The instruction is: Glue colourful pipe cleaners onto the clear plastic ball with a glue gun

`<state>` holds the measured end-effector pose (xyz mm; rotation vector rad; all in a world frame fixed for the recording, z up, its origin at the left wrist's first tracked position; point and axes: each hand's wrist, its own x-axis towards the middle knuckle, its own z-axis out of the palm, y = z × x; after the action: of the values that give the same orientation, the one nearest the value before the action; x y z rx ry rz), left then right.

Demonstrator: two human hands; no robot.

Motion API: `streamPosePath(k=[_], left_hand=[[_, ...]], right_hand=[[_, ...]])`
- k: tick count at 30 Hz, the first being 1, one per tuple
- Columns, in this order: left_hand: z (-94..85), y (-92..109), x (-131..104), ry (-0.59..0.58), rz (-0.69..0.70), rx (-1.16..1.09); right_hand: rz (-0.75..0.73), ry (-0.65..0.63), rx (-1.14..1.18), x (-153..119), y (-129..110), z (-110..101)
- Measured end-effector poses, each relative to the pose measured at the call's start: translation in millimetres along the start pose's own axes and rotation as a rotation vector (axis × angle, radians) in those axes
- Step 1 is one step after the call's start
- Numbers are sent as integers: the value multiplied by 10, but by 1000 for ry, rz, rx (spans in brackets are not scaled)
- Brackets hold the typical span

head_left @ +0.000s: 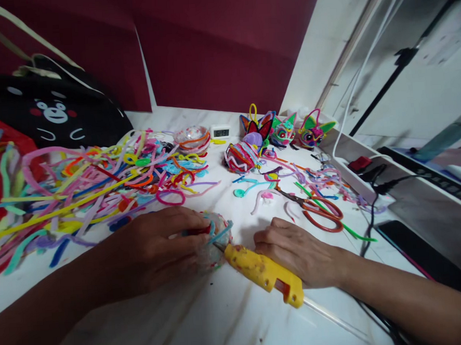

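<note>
My left hand [160, 247] is closed round a clear, rounded plastic piece [210, 254] with coloured specks, at the middle of the table. A light-blue pipe cleaner [222, 231] sticks out from it near my fingertips. In my right hand [293, 252] is a yellow hot glue gun [259, 267], its fingers wrapped round the far side of it. The gun's metal nozzle points left and meets the clear piece beside the blue pipe cleaner; I cannot tell whether glue is flowing. A clear glue stick [333, 320] runs out of the gun's back end.
Many pipe cleaners [79, 187] are heaped at the left. Orange-handled scissors [319, 211] lie right of my hands, near a phone [426, 254]. Finished-looking pipe-cleaner ornaments [282, 132], a wrapped bowl [192, 140] and a small digital clock [221, 132] stand at the back.
</note>
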<state>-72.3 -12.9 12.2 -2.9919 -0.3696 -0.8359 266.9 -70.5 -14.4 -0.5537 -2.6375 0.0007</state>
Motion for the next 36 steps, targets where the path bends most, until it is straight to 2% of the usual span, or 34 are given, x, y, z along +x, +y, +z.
streamPosePath(k=[5,9,14,21,29,36], left_hand=[[1,20,-6,-23,-29,-1],[-1,6,3,-2,-1,-7],[-35,-8,22,-43,12,1],[-22,9,15,-13,-33,-41],[-38,-6,21,-43,32,25],[-58,12,42,-57,8,2]], right_hand=[[15,9,-5,-20,16,-13],[29,34,-25,-19,18,-28],[17,46,-35,-3,9,-47],[22,41,-37,30,-18,-39],[33,57,-68,54,-35,-49],[15,66,-47,38,-36,-30]])
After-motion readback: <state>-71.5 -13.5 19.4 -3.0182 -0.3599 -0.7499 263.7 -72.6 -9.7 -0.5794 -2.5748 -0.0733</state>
